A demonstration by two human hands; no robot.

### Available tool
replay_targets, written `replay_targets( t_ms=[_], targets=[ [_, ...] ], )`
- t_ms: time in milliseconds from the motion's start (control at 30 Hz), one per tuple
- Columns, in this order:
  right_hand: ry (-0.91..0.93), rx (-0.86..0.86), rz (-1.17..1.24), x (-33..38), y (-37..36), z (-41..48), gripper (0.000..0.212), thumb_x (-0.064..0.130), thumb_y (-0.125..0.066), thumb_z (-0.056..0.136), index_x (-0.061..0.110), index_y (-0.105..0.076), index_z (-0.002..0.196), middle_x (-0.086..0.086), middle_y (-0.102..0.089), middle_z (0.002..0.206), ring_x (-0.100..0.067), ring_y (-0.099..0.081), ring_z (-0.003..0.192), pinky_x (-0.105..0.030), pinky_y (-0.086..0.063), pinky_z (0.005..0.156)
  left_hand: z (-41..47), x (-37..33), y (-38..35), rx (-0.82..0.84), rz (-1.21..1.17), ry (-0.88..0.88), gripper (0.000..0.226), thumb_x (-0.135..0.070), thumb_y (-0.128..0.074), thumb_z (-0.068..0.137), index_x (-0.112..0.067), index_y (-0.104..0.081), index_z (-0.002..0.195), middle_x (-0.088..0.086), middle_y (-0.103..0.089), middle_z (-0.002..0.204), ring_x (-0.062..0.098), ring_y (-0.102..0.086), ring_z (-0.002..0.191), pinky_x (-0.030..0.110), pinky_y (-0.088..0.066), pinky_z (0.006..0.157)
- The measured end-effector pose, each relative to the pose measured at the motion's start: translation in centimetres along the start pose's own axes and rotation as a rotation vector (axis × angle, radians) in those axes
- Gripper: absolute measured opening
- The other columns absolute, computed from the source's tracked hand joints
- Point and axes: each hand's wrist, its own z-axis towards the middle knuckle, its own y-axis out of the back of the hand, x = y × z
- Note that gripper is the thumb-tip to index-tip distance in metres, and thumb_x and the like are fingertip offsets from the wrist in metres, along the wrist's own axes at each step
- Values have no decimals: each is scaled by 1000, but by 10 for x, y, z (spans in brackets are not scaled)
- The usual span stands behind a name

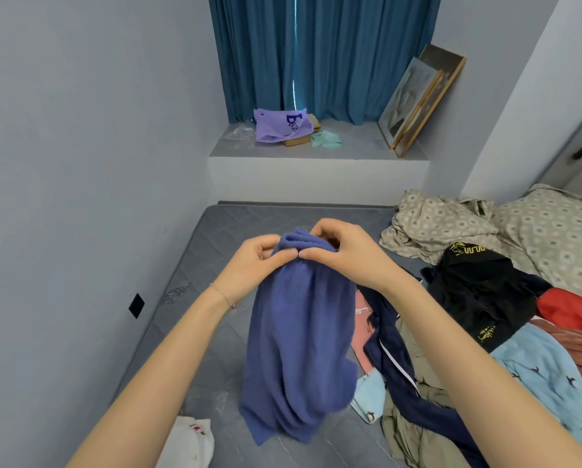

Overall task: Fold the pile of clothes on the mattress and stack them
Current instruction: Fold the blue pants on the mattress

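Hands, left (254, 261) and right (343, 253), both pinch the bunched top edge of a blue garment (299, 349) hanging above the mattress (215, 332); best to spread the grips apart, shake it flat, then fold beside the pile (485, 332).

Long teal pleated curtains (323, 55) are hanging above a raised grey window ledge (357, 143). A lilac plastic bag with dark blue print (277, 125) is lying near the ledge's back left corner and is partly covering a flat brown cardboard box (298, 140). A crumpled pale green sheet (326, 139) is lying just beside the box. Two wooden-framed pictures (417, 99) are leaning against the wall at the ledge's right edge. A black square wall plate (136, 306) is sitting low on the left wall. A crumpled beige patterned bedsheet (431, 224) is lying below the ledge's right corner.
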Motion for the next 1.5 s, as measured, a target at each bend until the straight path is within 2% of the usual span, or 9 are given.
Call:
replay_targets(
  t_ms=[233,400,533,733,867,1033,1233,1367,1500],
  targets=[
    [-46,-258,253,-11,11,-6,21,25,-72,86,6,-64,86,-13,-65,81,-9,-55,71,-19,-40,63,-30,106,6,159,70,401,7,-18,-63,92,-15,-69,93,-9,-74,91,5,-67,86,16,-51,73],
    [-202,-356,165,-51,17,-30,30,30,-72,86,4,-58,80,-5,-54,71,-8,-47,63,-15,-34,55,-16,116,22,-105,-73,387,17,-12,-53,96,-11,-70,95,-1,-73,91,9,-63,84,22,-50,77],
    [-266,-255,201,-76,12,-64,30,32,-72,86,8,-55,78,-3,-46,65,-8,-40,57,-22,-30,56,14,99,25,-273,-127,289,21,-8,-48,98,-14,-66,90,-10,-72,74,-1,-62,68,14,-49,67],
    [-378,-337,368,-103,4,-105,38,30,-72,85,7,-46,72,13,-33,50,-2,-32,46,-11,-25,47,55,100,14,-41,146,331,16,-16,-59,93,-15,-72,84,-5,-69,75,9,-57,76,26,-43,71],
    [-543,-476,296,-164,-5,-138,42,28,-70,87,3,-41,70,-1,-32,64,-4,-32,51,-13,-29,49,64,151,-44,219,384,437,29,-23,-66,90,7,-68,88,6,-57,77,14,-47,76,32,-34,71],
    [-833,-543,227,-279,-48,-195,49,31,-70,87,20,-30,62,7,-29,56,-6,-30,49,-18,-29,47,47,270,-140,384,474,579,32,-24,-67,90,1,-62,70,1,-52,61,13,-42,59,25,-34,57],
    [-1003,-640,210,-405,-100,-270,37,30,-70,86,16,-43,65,8,-39,49,-3,-41,44,-14,-32,44,18,407,-235,312,449,642,26,-18,-68,89,0,-59,71,3,-45,62,16,-35,63,29,-31,58],
    [-1064,-748,143,-464,-95,-305,27,32,-67,89,11,-54,78,2,-47,59,-7,-39,51,-17,-34,49,22,443,-303,313,431,574,17,-11,-63,91,-12,-63,73,-4,-52,63,5,-42,59,12,-35,55],
    [-1084,-891,38,-518,-64,-334,27,30,-65,90,8,-55,80,-2,-52,65,-13,-43,59,-24,-30,52,40,457,-379,332,383,507,18,-11,-62,91,-4,-61,74,0,-53,67,9,-43,65,20,-35,60]
  ],
)
